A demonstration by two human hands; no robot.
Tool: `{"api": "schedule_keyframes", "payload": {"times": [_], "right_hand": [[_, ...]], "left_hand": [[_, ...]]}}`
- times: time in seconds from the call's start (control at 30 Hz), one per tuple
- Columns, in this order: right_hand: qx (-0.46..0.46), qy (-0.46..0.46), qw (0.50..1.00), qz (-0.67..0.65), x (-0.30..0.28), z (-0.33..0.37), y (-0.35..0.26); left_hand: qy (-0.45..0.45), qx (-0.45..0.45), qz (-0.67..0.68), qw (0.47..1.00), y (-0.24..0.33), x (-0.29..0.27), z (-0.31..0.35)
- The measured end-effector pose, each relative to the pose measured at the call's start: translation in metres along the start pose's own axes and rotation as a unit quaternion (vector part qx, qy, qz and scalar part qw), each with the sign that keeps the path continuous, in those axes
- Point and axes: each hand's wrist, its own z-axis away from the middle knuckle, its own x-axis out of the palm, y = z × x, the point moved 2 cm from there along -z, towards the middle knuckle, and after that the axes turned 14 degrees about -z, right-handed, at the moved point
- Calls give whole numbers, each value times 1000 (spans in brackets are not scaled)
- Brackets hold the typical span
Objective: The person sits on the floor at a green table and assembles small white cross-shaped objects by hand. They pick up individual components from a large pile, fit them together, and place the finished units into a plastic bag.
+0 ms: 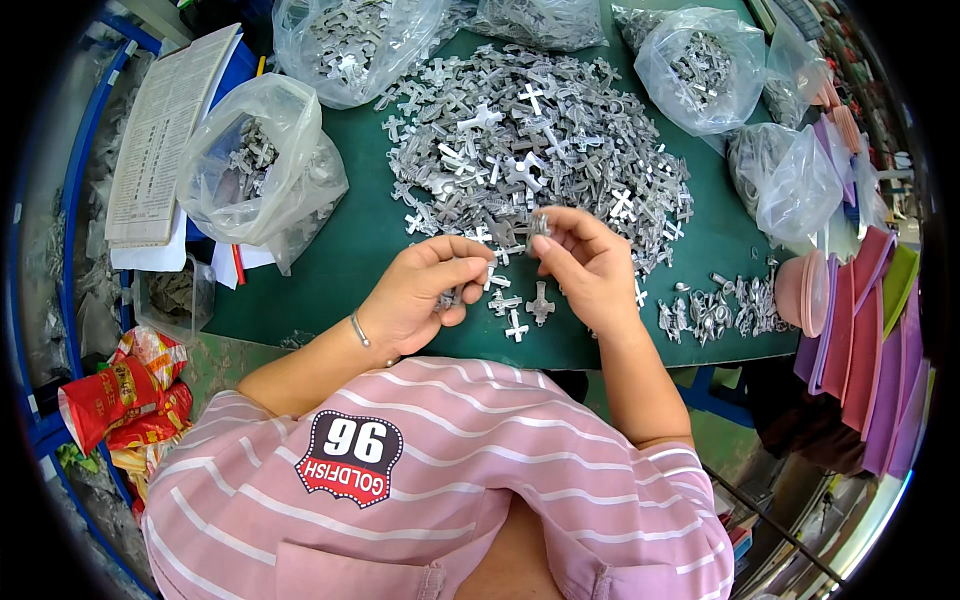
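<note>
A large heap of silver metal cross pendants (560,130) covers the middle of the green table. Just in front of it, my left hand (430,280) is closed, with small metal crosses pinched at the fingertips and tucked in the curled fingers. My right hand (585,262) pinches a grey metal cross pendant (538,226) between thumb and fingers, at the heap's near edge. Between my hands a few loose crosses lie on the table, among them a grey cross (540,303) and a brighter cross (516,327).
Clear plastic bags of metal pieces stand around the heap: a left bag (250,165), a back bag (355,50) and a right bag (700,75). Small metal parts (720,308) lie near the right edge, beside pink and purple bins (865,330). Printed papers (165,140) rest at left.
</note>
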Motion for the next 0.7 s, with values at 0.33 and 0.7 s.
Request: {"api": "schedule_keyframes", "payload": {"times": [0.33,0.7], "right_hand": [[108,-33,969,-221,5,17,10],[-323,-98,907,250,31,22,-18]], "left_hand": [[-18,17,-21,999,4,16,-5],[-8,-69,83,994,-2,7,-11]]}}
